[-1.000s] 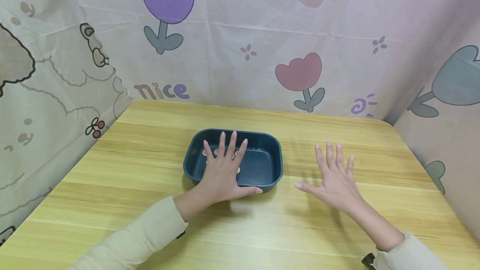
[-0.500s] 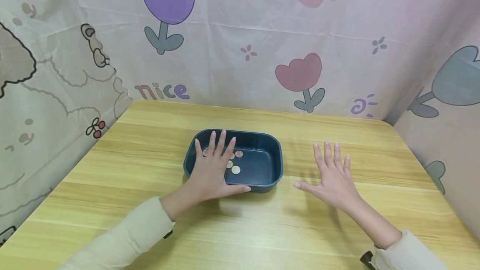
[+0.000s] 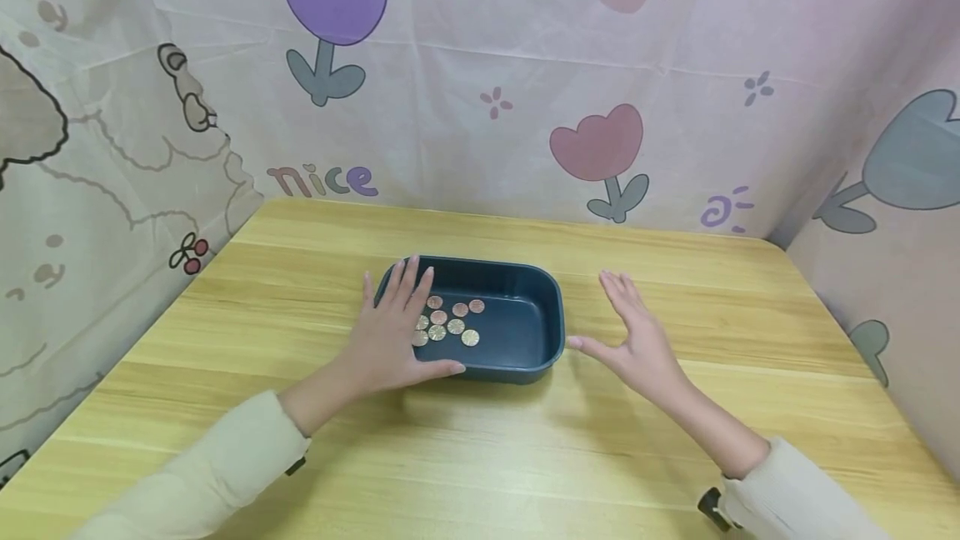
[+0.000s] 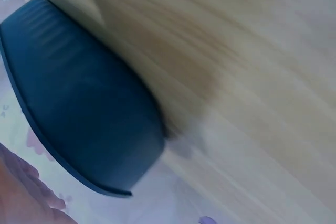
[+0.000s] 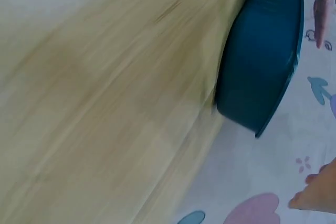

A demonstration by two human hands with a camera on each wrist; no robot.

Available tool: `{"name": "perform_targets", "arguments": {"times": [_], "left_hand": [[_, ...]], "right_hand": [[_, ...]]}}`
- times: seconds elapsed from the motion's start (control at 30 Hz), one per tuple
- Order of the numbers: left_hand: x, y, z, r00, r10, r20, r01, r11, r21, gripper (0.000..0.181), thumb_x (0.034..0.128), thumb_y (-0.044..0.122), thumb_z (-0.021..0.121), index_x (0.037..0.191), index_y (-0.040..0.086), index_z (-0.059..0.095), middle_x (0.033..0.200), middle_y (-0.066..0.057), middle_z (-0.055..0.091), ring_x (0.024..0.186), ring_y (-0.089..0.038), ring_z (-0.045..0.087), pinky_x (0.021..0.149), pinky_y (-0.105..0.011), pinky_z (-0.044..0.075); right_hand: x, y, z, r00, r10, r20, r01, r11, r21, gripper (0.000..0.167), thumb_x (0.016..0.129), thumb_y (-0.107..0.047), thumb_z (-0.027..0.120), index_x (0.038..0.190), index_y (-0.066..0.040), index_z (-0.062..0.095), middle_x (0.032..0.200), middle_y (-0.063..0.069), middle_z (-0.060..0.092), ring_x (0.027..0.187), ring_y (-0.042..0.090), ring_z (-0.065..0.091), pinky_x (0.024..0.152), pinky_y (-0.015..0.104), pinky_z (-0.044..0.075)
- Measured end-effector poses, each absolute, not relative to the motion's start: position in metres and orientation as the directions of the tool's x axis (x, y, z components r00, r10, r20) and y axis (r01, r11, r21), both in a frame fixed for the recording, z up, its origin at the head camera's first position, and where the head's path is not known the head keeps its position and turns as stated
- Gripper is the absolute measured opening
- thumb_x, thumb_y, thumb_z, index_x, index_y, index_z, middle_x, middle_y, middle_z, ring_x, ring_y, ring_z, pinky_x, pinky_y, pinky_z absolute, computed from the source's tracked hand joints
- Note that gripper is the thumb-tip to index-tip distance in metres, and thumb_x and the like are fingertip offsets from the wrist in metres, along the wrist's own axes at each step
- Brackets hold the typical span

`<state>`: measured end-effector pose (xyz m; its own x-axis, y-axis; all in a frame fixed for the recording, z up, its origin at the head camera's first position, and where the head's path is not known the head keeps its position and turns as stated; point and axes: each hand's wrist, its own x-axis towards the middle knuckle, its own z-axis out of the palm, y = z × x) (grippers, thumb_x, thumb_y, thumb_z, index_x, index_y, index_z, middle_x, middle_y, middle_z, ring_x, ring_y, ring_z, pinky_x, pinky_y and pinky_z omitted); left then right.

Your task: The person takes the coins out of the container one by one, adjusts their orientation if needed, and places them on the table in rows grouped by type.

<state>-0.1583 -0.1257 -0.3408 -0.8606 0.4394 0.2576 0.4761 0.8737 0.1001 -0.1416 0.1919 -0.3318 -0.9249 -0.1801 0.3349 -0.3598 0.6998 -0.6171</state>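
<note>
A dark blue rectangular tray (image 3: 517, 332) stands on the wooden table, with several copper and gold-coloured coins (image 3: 456, 326) lying in its left half. My left hand (image 3: 382, 344) is over the tray's left end, fingers spread, hiding that corner; whether it touches the rim I cannot tell. Just right of the tray, my right hand (image 3: 645, 348) is held with fingers extended and thumb apart, holding nothing. The left wrist view shows the tray's outer wall (image 4: 89, 98) beside part of the left hand (image 4: 26, 195). In the right wrist view the tray (image 5: 260, 51) is apart from the right hand (image 5: 317, 190).
The wooden table (image 3: 525, 457) runs up to a printed cloth (image 3: 465, 132) with flowers and hearts behind it. More patterned cloth hangs along the left and right sides. Dark bands show at both sleeve cuffs.
My left hand has moved left across the tray, uncovering more coins. My right hand has moved left towards the tray's right end, its fingers closer together. The tray has hardly moved.
</note>
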Motion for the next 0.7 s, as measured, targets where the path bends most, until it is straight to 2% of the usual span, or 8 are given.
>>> {"name": "perform_targets", "arguments": {"times": [0.07,0.2,0.43,0.7], "left_hand": [[-0.159,-0.133,-0.341,-0.867,0.436,0.241,0.469,0.877,0.103,0.122,0.0654,0.078,0.056,0.149,0.002,0.009,0.156,-0.019,0.004,0.144,-0.037,0.004,0.111,-0.067,0.004],[-0.161,-0.145,-0.343,-0.875,0.432,0.217,0.461,0.881,0.108,0.124,0.0660,0.077,0.057,0.148,-0.003,0.009,0.156,-0.020,0.007,0.144,-0.036,0.007,0.114,-0.062,0.007],[-0.161,-0.163,-0.345,-0.884,0.420,0.205,0.451,0.882,0.139,0.120,0.0666,0.071,0.063,0.145,-0.008,0.017,0.153,-0.024,0.014,0.143,-0.037,0.014,0.115,-0.057,0.012],[-0.164,-0.176,-0.352,-0.902,0.400,0.162,0.424,0.890,0.165,0.114,0.0687,0.069,0.063,0.143,-0.007,0.024,0.152,-0.023,0.021,0.141,-0.036,0.020,0.116,-0.053,0.015]], "right_hand": [[-0.145,0.185,-0.332,-0.912,-0.169,0.374,-0.390,0.640,-0.662,0.084,0.072,-0.022,0.079,0.141,-0.001,0.036,0.147,0.020,0.034,0.141,0.036,0.022,0.110,0.059,0.025],[-0.151,0.171,-0.334,-0.900,-0.154,0.407,-0.420,0.553,-0.719,0.073,0.075,-0.016,0.077,0.137,0.000,0.043,0.142,0.019,0.043,0.135,0.035,0.035,0.109,0.053,0.032],[-0.164,0.146,-0.339,-0.910,-0.163,0.380,-0.411,0.467,-0.783,0.067,0.075,-0.015,0.077,0.133,-0.001,0.048,0.138,0.017,0.049,0.131,0.032,0.042,0.108,0.048,0.035],[-0.179,0.120,-0.343,-0.935,-0.187,0.300,-0.353,0.430,-0.831,0.055,0.077,-0.018,0.076,0.126,-0.003,0.056,0.128,0.016,0.058,0.119,0.033,0.053,0.102,0.047,0.044]]}}
